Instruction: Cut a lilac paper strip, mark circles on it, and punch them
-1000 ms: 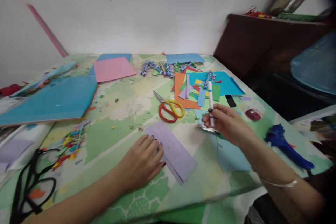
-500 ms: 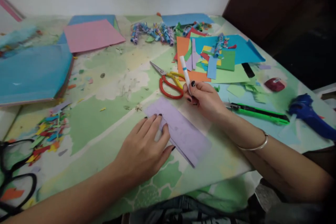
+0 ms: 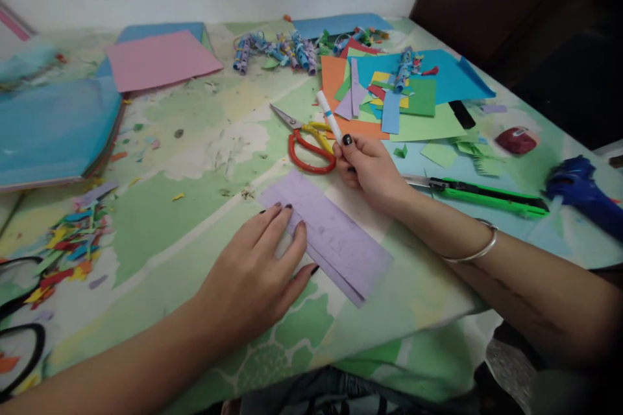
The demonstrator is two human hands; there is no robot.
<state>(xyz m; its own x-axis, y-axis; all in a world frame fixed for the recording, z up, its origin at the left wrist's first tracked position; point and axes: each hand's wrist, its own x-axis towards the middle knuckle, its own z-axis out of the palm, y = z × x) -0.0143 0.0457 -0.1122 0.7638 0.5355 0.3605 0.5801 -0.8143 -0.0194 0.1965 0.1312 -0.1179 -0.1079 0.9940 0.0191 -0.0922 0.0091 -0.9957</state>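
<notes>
A folded strip of purple paper (image 3: pixel 335 233) lies slantwise on the patterned tablecloth in front of me. My left hand (image 3: pixel 253 266) rests with fingers apart on the strip's left edge. Held upright and leaning left, a white marker (image 3: pixel 329 115) with a blue band is in my right hand (image 3: pixel 372 165), its fingers wrapped round the lower part. Just left of that hand lie scissors (image 3: pixel 311 150) with red and yellow handles, their blades pointing up and left.
A green cutter (image 3: pixel 491 196) lies beneath my right forearm's upper side, near a blue tool (image 3: pixel 579 191). Coloured sheets (image 3: pixel 423 123) and curled paper pieces (image 3: pixel 296 55) are behind. Paper scraps (image 3: pixel 73 240), black-rimmed glasses (image 3: pixel 39 337) and a blue folder (image 3: pixel 53 130) sit left.
The view has shifted slightly, so most table items appear a little higher or further left. My left hand remains on the purple paper, and my right hand still holds the marker.
</notes>
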